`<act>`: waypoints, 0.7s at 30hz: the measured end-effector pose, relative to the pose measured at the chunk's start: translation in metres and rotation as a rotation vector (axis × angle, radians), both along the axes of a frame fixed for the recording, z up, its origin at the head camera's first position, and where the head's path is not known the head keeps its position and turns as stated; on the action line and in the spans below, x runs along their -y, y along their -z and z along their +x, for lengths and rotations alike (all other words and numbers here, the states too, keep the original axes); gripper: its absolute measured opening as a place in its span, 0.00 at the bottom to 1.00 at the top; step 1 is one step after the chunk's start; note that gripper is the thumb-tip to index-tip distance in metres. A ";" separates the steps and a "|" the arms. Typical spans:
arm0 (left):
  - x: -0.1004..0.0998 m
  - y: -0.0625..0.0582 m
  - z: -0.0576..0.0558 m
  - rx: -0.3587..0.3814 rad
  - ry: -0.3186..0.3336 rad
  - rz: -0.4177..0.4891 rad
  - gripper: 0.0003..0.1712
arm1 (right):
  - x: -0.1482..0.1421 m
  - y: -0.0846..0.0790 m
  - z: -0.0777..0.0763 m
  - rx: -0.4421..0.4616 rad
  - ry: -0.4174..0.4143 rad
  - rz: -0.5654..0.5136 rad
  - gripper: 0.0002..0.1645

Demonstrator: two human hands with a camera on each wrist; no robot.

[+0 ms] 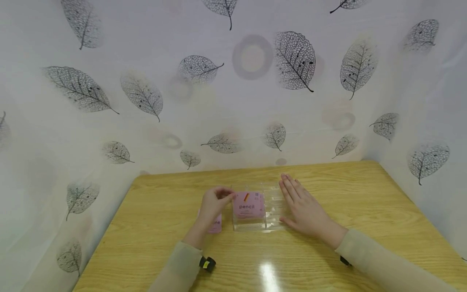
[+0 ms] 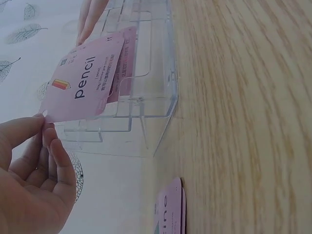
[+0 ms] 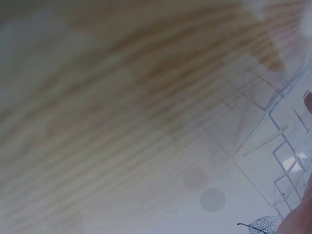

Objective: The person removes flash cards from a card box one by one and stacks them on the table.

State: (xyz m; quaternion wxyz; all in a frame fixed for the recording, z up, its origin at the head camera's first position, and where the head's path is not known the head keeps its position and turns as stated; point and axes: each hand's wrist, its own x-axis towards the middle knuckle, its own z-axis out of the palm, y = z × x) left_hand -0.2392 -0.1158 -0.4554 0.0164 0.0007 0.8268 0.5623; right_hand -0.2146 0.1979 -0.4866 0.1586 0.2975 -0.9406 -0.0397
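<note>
My left hand (image 1: 214, 206) pinches the corner of a pink card (image 1: 249, 205) printed "pencil", between thumb and fingertips. In the left wrist view this card (image 2: 83, 83) is tilted over a clear plastic organizer (image 2: 163, 63), with another pink card (image 2: 127, 63) behind it. My right hand (image 1: 304, 209) rests with straight fingers on the right side of the organizer (image 1: 249, 226). Only an edge of that hand (image 3: 298, 218) shows in the right wrist view. Left of the organizer, a small stack of pink cards (image 1: 217, 226) lies partly hidden under my left wrist.
A wooden table (image 1: 146, 243) bears everything. Behind it and at both sides hangs a white sheet (image 1: 233, 113) with leaf prints. Both forearms wear light sleeves, and a dark wrist device (image 1: 208, 264) sits on the left one.
</note>
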 end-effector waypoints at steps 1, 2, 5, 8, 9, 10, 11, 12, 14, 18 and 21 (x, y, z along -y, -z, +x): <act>0.000 -0.001 0.000 0.003 -0.001 0.000 0.08 | 0.000 -0.001 0.000 0.004 0.000 -0.003 0.70; 0.001 -0.001 0.000 0.006 -0.005 -0.001 0.08 | 0.000 0.000 0.000 0.001 -0.002 -0.006 0.70; 0.003 -0.002 0.000 0.006 -0.006 0.007 0.09 | 0.000 0.000 0.000 -0.023 -0.015 -0.024 0.70; 0.005 -0.004 0.000 -0.003 -0.003 0.024 0.09 | 0.000 0.002 -0.001 -0.050 -0.032 -0.037 0.70; 0.006 -0.004 -0.001 -0.004 -0.001 0.032 0.09 | 0.000 0.002 -0.001 -0.055 -0.034 -0.038 0.70; 0.006 -0.005 0.000 -0.005 0.000 0.036 0.09 | 0.000 0.002 -0.001 -0.058 -0.035 -0.038 0.70; 0.007 -0.006 0.000 -0.002 0.000 0.043 0.09 | 0.000 0.002 -0.002 -0.060 -0.037 -0.039 0.70; 0.008 -0.007 0.000 -0.006 0.003 0.043 0.09 | 0.000 0.002 -0.002 -0.060 -0.037 -0.039 0.70; 0.008 -0.008 0.000 -0.008 0.008 0.048 0.09 | 0.000 0.002 -0.001 -0.060 -0.036 -0.040 0.70; 0.009 -0.009 0.000 -0.015 0.011 0.050 0.09 | 0.000 0.001 -0.001 -0.044 -0.024 -0.036 0.70; 0.010 -0.010 0.000 -0.023 0.020 0.078 0.08 | 0.001 0.001 0.000 -0.039 -0.017 -0.022 0.70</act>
